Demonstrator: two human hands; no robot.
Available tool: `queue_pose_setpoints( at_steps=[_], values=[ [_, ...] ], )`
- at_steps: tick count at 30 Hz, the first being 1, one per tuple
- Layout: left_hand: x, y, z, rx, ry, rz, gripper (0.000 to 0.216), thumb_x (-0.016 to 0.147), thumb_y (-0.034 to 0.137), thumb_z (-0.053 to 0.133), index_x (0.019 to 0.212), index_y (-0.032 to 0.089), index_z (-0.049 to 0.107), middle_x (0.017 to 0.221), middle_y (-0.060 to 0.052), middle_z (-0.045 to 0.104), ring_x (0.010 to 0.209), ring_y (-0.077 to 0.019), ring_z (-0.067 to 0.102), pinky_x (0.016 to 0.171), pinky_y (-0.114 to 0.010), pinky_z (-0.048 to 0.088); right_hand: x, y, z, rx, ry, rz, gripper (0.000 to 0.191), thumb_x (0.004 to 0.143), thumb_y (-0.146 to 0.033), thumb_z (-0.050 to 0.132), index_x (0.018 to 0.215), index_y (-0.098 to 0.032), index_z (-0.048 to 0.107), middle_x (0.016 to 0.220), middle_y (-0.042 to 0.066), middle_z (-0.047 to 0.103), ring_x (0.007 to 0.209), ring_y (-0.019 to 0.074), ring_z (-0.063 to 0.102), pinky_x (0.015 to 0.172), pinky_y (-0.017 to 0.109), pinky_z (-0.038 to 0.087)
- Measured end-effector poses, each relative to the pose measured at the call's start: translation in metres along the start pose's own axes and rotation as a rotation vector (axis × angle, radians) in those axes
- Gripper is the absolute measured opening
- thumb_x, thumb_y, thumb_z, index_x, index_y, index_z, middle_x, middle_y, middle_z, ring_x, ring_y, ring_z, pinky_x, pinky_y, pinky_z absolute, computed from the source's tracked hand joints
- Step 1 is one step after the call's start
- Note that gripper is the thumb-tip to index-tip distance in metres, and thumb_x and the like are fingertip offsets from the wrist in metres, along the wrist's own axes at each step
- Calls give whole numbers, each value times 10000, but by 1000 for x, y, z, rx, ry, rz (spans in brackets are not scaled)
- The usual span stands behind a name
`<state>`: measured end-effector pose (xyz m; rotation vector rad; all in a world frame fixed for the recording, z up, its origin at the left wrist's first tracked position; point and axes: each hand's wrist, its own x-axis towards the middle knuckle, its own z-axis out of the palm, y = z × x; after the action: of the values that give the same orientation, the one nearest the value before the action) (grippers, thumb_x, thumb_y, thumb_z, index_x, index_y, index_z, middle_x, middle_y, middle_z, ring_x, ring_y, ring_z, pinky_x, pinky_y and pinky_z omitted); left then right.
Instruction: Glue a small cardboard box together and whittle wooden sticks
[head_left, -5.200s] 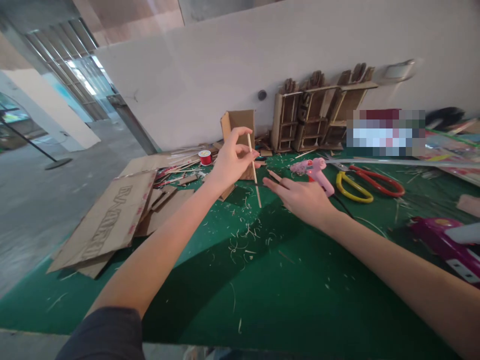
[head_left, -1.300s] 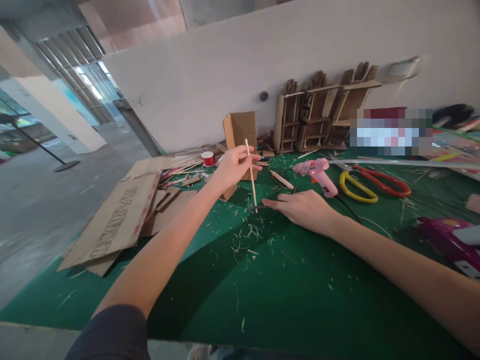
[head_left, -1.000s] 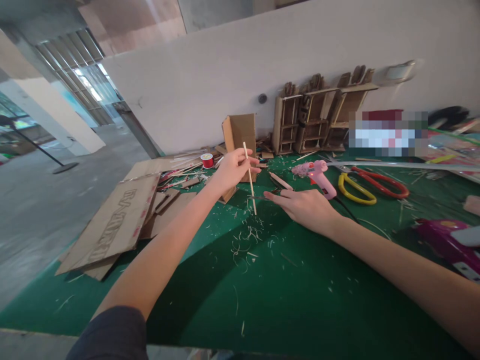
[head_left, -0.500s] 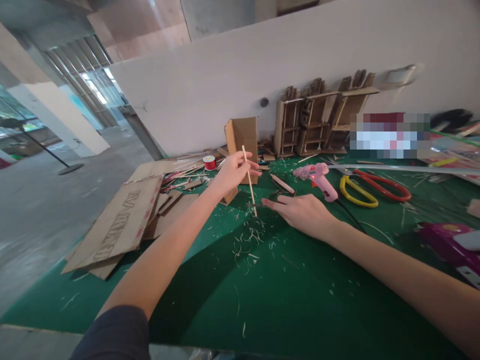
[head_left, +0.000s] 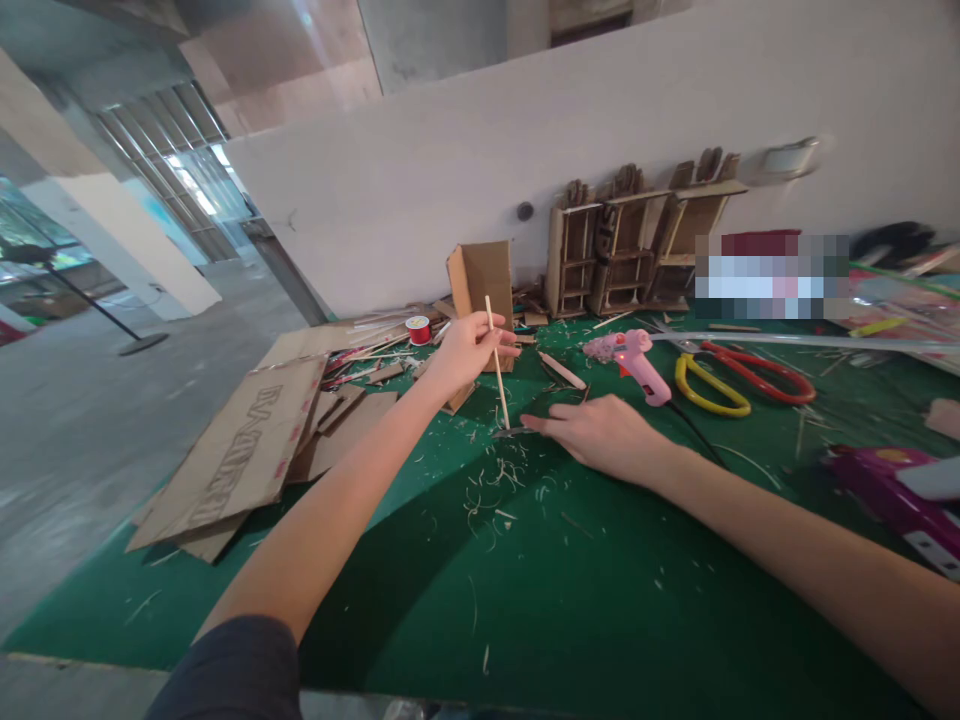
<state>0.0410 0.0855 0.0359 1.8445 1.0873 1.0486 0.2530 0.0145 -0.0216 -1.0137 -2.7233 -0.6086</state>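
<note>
Lower than half a second ago, the thin dark blade (head_left: 508, 433) has slid from partway up the pale wooden stick (head_left: 498, 375) to its bottom end. Both hands hold roughly the same stance. The left hand (head_left: 469, 345) pinches the stick between thumb and forefinger, its other fingers spread loosely behind it; the stick slants down from that pinch, its top poking just above the fingers. The right hand (head_left: 600, 435) has its forefinger laid out along the near end of the blade, the remaining fingers curled beneath the palm, so the rest of that grip cannot be told.

Curled shavings (head_left: 510, 470) lie on the green bench (head_left: 420, 620) just nearer than the fingertips, so the step in hand looks like paring the stick, with this stroke apparently at its end. Another stroke would call for lifting the blade back towards the left fingers while the pinch stays firm.

Of the containers, an open cardboard box (head_left: 487, 270) stands just beyond the left fingers, which partly hide its inside. Farther off, beyond the right fingers, three compartmented cardboard racks (head_left: 553, 262) lean by the wall; dividers cross them, but their shadowed compartments are too dark to read.
</note>
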Motion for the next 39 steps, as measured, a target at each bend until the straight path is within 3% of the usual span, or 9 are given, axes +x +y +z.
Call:
queue_pose_setpoints(
  at_steps=[3, 8, 17, 23, 29, 33, 39],
  values=[
    [-2, 4, 1, 1, 4, -5, 183, 934, 166, 413, 1084, 108, 501, 1036, -147, 684, 801, -151, 714, 752, -277, 540, -2, -1, 1, -32, 1, -17, 477, 879, -127, 429, 1324, -266, 529, 769, -6, 638, 559, 89, 546, 459, 279, 115],
    [0, -2, 1, 23, 7, 18, 146, 934, 195, 416, 1029, 136, 509, 1012, -130, 689, 798, -146, 713, 753, -273, 547, 6, 2, 2, -102, 119, 138, 462, 910, -136, 399, 1327, -280, 537, 856, 32, 676, 611, 100, 565, 449, 279, 105],
    [3, -8, -1, -62, -37, 0, 178, 955, 191, 364, 1066, 128, 488, 1087, -163, 672, 830, -156, 715, 760, -278, 545, 10, 1, -2, 51, 45, 179, 431, 953, -253, 356, 1346, -288, 528, 850, 32, 690, 581, 102, 555, 450, 255, 125],
    [-1, 0, 0, -49, -67, 17, 194, 964, 190, 340, 1085, 139, 483, 1117, -140, 675, 869, -143, 711, 815, -274, 528, 4, -5, 0, 46, -14, 29, 422, 931, -229, 383, 1309, -287, 562, 786, 13, 674, 570, 94, 546, 459, 268, 136],
    [-5, 8, 1, -56, -94, 19, 209, 966, 172, 322, 1089, 124, 484, 1093, -146, 680, 889, -157, 708, 829, -293, 530, 8, 0, 1, -91, 116, 174, 491, 916, -148, 353, 1353, -297, 519, 895, 44, 689, 600, 106, 560, 450, 268, 137],
    [-3, 1, 3, -86, -92, 43, 218, 967, 191, 328, 1106, 133, 487, 1079, -137, 682, 879, -161, 709, 821, -294, 533, 11, 0, 1, -31, 82, 193, 438, 947, -236, 348, 1338, -296, 539, 847, 34, 690, 577, 105, 554, 443, 265, 129],
    [-3, -2, 1, -66, -86, 66, 255, 970, 206, 323, 1160, 118, 468, 1079, -147, 674, 904, -173, 705, 840, -309, 523, 5, -3, 8, 51, 6, 63, 420, 947, -286, 358, 1319, -321, 552, 832, 9, 690, 583, 107, 560, 459, 267, 139]
  ],
)
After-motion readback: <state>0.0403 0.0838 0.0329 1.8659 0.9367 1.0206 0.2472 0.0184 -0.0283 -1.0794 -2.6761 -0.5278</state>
